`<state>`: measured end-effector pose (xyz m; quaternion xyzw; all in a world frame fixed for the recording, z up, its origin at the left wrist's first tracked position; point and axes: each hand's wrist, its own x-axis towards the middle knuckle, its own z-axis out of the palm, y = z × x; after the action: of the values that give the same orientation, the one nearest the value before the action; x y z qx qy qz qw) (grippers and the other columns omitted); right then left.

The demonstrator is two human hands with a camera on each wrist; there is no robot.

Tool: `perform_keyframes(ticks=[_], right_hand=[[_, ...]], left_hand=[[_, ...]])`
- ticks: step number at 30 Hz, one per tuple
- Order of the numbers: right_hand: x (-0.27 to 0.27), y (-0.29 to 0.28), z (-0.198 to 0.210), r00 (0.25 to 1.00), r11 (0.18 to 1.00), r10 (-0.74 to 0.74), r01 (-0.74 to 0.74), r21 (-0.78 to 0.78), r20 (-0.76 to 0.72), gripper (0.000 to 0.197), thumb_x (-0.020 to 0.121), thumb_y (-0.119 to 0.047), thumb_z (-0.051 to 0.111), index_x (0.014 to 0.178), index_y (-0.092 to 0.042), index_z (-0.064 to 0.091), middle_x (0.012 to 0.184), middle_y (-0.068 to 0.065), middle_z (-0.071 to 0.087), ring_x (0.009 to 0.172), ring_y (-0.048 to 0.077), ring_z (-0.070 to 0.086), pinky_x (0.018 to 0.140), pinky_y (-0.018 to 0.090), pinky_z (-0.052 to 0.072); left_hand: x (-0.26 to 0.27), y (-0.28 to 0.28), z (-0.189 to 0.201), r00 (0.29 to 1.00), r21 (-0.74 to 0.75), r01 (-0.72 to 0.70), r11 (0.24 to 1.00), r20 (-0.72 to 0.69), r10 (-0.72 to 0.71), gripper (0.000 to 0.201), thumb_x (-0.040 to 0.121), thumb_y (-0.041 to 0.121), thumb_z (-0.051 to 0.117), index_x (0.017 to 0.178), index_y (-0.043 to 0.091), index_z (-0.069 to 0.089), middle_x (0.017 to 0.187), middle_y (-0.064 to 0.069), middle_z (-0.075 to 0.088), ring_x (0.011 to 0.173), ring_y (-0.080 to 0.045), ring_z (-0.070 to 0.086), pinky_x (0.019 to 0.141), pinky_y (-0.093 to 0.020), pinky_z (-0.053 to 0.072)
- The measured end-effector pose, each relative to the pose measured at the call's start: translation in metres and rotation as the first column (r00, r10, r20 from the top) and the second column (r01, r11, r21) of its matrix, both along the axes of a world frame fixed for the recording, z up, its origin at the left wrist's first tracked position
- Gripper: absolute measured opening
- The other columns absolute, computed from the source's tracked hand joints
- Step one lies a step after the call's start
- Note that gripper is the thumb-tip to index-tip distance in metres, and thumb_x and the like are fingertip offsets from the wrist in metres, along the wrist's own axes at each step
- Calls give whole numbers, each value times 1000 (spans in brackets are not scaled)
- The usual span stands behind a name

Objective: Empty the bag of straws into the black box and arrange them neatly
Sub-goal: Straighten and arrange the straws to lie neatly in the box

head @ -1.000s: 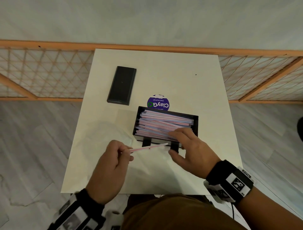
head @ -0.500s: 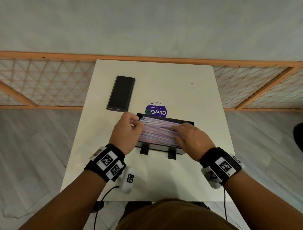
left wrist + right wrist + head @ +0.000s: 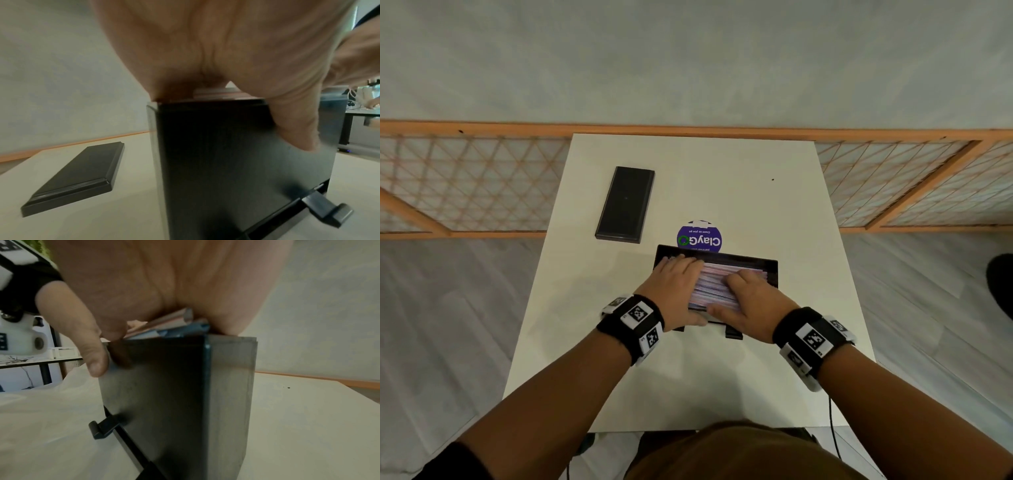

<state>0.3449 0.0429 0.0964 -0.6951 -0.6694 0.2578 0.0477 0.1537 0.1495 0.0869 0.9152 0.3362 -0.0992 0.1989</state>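
The black box [image 3: 770,270] [image 3: 226,162] [image 3: 164,394] stands near the middle of the white table, packed with pink, blue and white straws [image 3: 714,281] [image 3: 176,321] lying lengthwise. My left hand [image 3: 674,284] lies flat over the left end of the straws, its thumb [image 3: 298,126] down the box's front wall. Over the right end, my right hand [image 3: 748,299] presses its fingers onto the straws, thumb [image 3: 90,345] against the front wall. A clear, flattened bag [image 3: 592,284] [image 3: 41,410] lies faintly visible on the table left of the box.
The box's flat black lid [image 3: 625,205] [image 3: 76,177] lies at the back left of the table [image 3: 722,377]. A round purple ClayGo pack [image 3: 699,238] sits just behind the box. Two black clips [image 3: 734,334] stick out at the box's front. A wooden lattice fence [image 3: 465,181] runs behind.
My left hand carried a single pink straw from the table's front to the box and let it go there. Both hands now press down on the straws.
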Motion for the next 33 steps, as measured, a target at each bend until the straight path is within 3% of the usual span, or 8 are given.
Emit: perform_keyframes(ticks=[2,6,11,16,20,24,28,33], right_hand=[[3,-1,1,1000,993,25,-23,120,-11,63,88,-72,51,121,-18,54,117,1,51,101,20,51,95,34,48],[4,-3,1,984,946,94,-135,296,149,40,96,-58,51,106,-20,59,107,1,55,91,23,52,82,36,47],[10,-4,-11,972,975,101,-139,173,214,37,103,-40,37,97,-18,66,95,3,61,88,30,61,84,43,52],[19,2,-4,985,970,2,-44,240,171,17,93,-19,62,107,-11,66,108,10,60,89,33,60,73,45,57],[15,10,-2,986,993,3,-23,116,167,29,95,-18,57,124,-12,60,124,9,56,107,33,59,84,46,57],[11,19,-3,971,993,75,-51,-107,227,41,95,-12,51,136,-12,49,132,11,53,116,34,57,96,44,53],[15,23,1,978,996,85,-77,-50,191,36,94,-15,53,129,-15,58,129,8,57,114,31,60,96,43,53],[12,11,24,984,996,75,-82,33,161,23,96,-33,52,105,-19,67,107,4,59,99,27,60,81,42,55]], left_hand=[[2,2,-3,1000,5,-10,1000,4,10,110,68,73,76,152,19,29,152,-4,42,140,-25,39,123,-44,24],[4,-2,-4,995,-41,-78,996,55,81,105,66,76,75,147,23,35,142,-2,50,129,-22,50,115,-41,38],[0,-6,0,990,-94,-104,990,90,112,106,70,70,78,151,20,31,148,-2,43,135,-23,42,117,-38,33],[-6,-14,0,968,-143,-150,978,179,175,106,73,69,76,154,20,29,154,1,34,140,-20,33,120,-37,25],[-9,-18,3,958,-102,-131,986,243,152,87,80,64,72,148,19,40,149,0,43,136,-19,39,118,-37,34],[-19,-18,3,952,30,-55,998,305,44,53,84,59,68,124,24,65,124,6,55,113,-16,53,100,-34,48],[-24,-26,2,942,93,-21,995,336,-11,27,92,48,63,102,28,77,97,8,56,91,-14,54,80,-33,52],[-22,-34,1,949,46,-47,998,313,30,27,98,45,57,100,28,78,98,9,55,90,-13,55,77,-32,53]])
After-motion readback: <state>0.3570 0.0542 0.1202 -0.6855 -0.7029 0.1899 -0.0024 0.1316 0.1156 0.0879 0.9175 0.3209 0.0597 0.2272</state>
